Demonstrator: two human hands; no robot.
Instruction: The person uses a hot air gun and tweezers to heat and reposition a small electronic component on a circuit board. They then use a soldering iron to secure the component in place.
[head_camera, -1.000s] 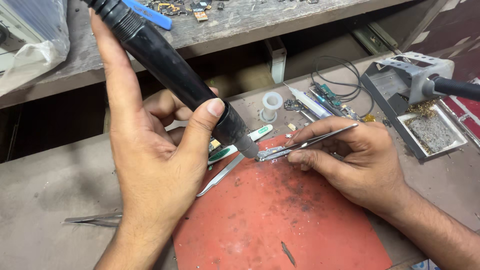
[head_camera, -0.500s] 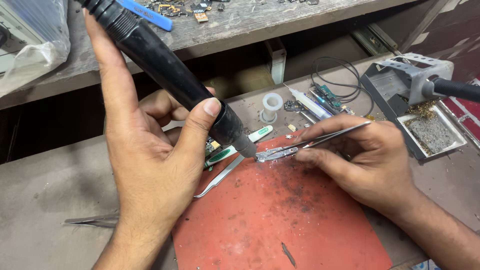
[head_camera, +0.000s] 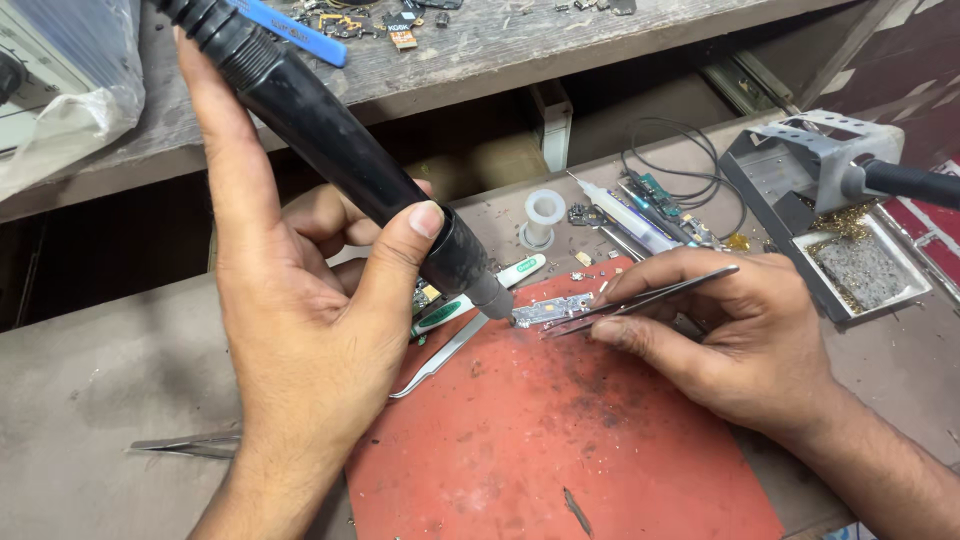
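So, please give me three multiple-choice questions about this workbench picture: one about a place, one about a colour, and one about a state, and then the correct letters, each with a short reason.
1. Where does the small circuit board lie?
A. On the upper wooden shelf
B. At the top edge of the mat
C. In the metal tray on the right

2. What colour is the mat?
A. Red
B. Blue
C. Green

3. How is the right hand using the tweezers?
A. They lie untouched beside it
B. It holds them upright in the air
C. It holds them with the tips at the board

Answers:
1. B, the board rests on the mat's far edge, just under the nozzle of the black tool in the left hand.
2. A, the mat is red with dark stains.
3. C, the fingers pinch the tweezers and their tips meet the board.
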